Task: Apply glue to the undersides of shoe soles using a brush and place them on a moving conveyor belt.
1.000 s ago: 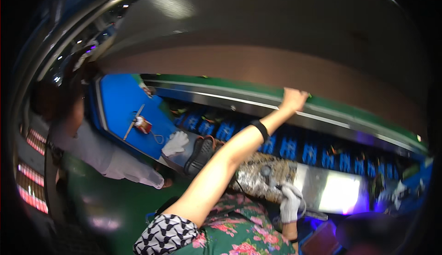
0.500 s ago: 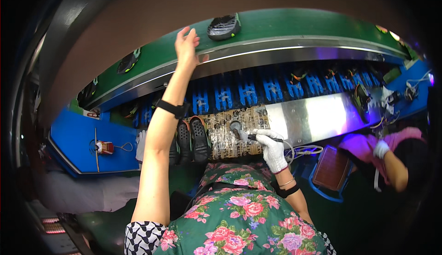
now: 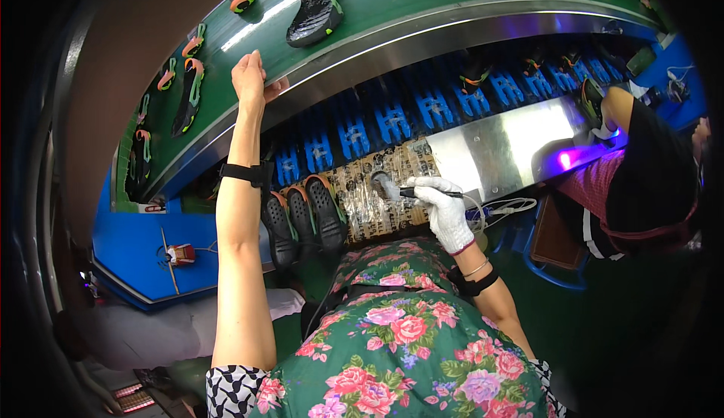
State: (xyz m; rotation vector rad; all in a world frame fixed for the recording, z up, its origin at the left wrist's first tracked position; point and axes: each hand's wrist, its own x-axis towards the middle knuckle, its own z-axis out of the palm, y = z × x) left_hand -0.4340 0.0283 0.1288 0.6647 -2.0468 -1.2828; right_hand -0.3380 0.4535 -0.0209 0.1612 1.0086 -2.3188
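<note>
My bare left hand (image 3: 250, 78) reaches over the near edge of the green conveyor belt, fingers drawn together and curled, with nothing visible in them. Just beyond it on the belt sits a black clog (image 3: 313, 14) with orange and green trim and a shiny inside. In a white glove, my right hand (image 3: 445, 210) is closed around a black-handled brush (image 3: 411, 192), to which a pale tube seems to run. Its greyish head rests at a grey smeared spot on the cardboard-covered bench (image 3: 358, 214). Several black clogs (image 3: 302, 218) stand side by side left of that spot.
Blue shoe racks (image 3: 392, 124) line the space under the belt's metal edge. A shiny metal plate (image 3: 505, 139) continues the bench rightward, where a co-worker (image 3: 626, 169) reaches in beside a blue-framed stool (image 3: 558, 237). More clogs (image 3: 188, 97) ride the belt at left.
My left hand has moved left, and its fingers have come together. The clog beyond it appears farther left and up. The co-worker has leaned in. My right hand still holds the brush.
</note>
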